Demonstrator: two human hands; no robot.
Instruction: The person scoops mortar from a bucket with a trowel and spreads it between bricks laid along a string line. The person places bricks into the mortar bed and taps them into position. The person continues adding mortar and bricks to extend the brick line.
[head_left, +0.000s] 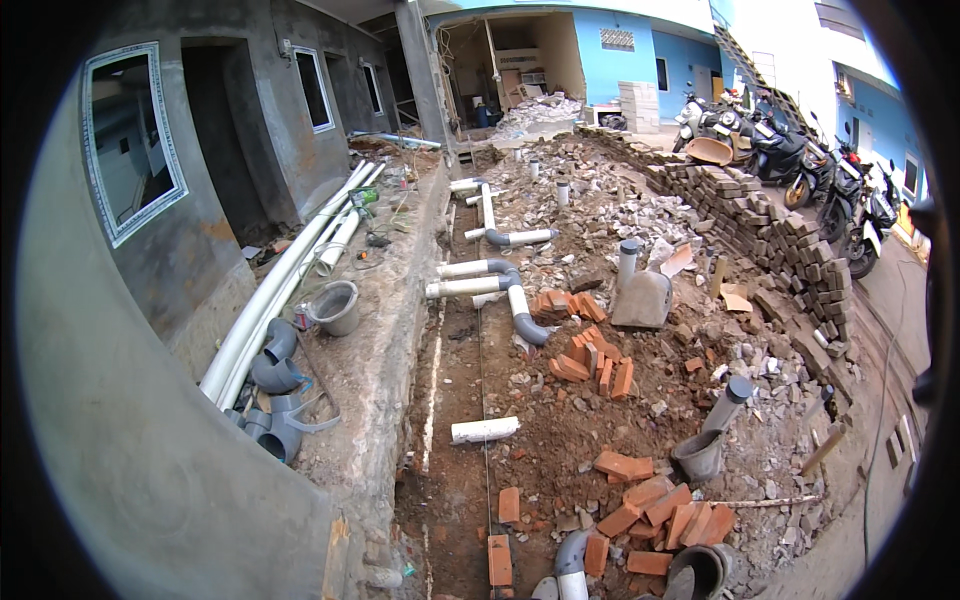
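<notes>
Neither of my hands shows in the head view, so what they hold or touch cannot be seen. Closest to the lower edge lie a grey and white pipe elbow (572, 560), single red bricks (500, 562) along a taut string, and a loose heap of red bricks (665, 515). A dark bucket (708, 568) leans beside that heap, cut by the lower edge. Farther up the dirt trench is a short white pipe piece (485, 430). Beyond it, white pipes with grey elbows (525, 325) come out of the concrete ledge.
Long white pipes (285, 290), grey fittings (278, 370) and a bucket (335, 307) lie on the left ledge (385, 370). Rubble, another bucket (698, 455) and upright pipe stubs (730, 400) stand at right. Stacked paving blocks (770, 235) border parked motorbikes (790, 150).
</notes>
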